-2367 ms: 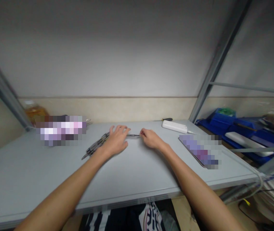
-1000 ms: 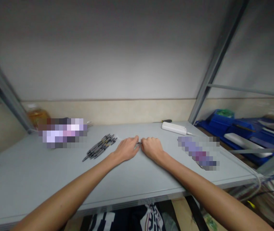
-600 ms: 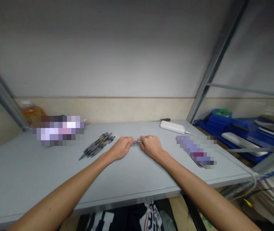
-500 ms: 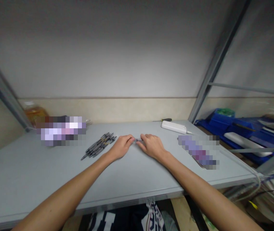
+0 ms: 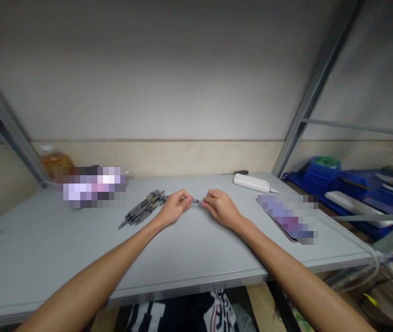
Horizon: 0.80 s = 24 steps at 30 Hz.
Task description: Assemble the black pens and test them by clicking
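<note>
A slim grey pen [image 5: 196, 201] spans the small gap between my two hands, above the middle of the desk. My left hand [image 5: 177, 206] pinches its left part in closed fingers. At the pen's narrow right end, the fingertips of my right hand [image 5: 219, 206] are closed together; whether they grip a separate small part is too small to make out. Just left of my left hand lies a pile of similar grey and black pens [image 5: 143, 210], all slanting the same way.
On the grey desk [image 5: 168, 263], a screwdriver [image 5: 241, 173] and a white power strip [image 5: 251, 183] lie at the back right. Blurred-out items sit at left and right. A bottle of amber liquid [image 5: 56, 163] stands at back left. Blue bins [image 5: 320, 177] are beyond the right edge.
My hands have drawn slightly apart, so more of the pen shows between them. The right fingers have shifted to its end. The view has moved a little.
</note>
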{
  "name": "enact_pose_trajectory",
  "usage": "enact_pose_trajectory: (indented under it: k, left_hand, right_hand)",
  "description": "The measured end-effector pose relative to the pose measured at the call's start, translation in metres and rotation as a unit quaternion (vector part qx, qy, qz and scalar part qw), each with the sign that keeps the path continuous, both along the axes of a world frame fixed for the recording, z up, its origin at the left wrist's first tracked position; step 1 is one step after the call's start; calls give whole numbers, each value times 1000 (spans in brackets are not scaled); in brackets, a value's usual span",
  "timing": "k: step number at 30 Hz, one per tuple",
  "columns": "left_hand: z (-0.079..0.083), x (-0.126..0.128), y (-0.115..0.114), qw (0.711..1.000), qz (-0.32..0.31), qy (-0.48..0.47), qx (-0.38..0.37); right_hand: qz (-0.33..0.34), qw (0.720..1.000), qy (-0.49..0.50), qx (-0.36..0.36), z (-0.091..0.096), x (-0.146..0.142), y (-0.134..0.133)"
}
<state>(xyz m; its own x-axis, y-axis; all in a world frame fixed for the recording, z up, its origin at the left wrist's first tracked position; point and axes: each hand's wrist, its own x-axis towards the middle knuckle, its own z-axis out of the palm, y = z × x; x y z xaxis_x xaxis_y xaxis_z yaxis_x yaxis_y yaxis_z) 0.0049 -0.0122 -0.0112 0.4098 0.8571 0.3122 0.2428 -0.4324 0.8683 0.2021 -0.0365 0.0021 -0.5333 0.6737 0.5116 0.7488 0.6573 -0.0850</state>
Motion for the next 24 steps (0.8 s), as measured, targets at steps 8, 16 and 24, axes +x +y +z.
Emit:
enact_pose_trajectory:
  k: [8, 16, 24]
  left_hand:
    - [-2, 5, 1, 994, 0, -87, -69]
    - [3, 6, -1, 984, 23, -148, -100]
    - [0, 7, 1, 971, 8, -192, -144]
  right_hand:
    - [-13, 993, 111, -38, 4, 4, -1]
    - [-17, 968, 188, -166, 13, 6, 0]
    - [-22, 949, 273, -156, 12, 7, 2]
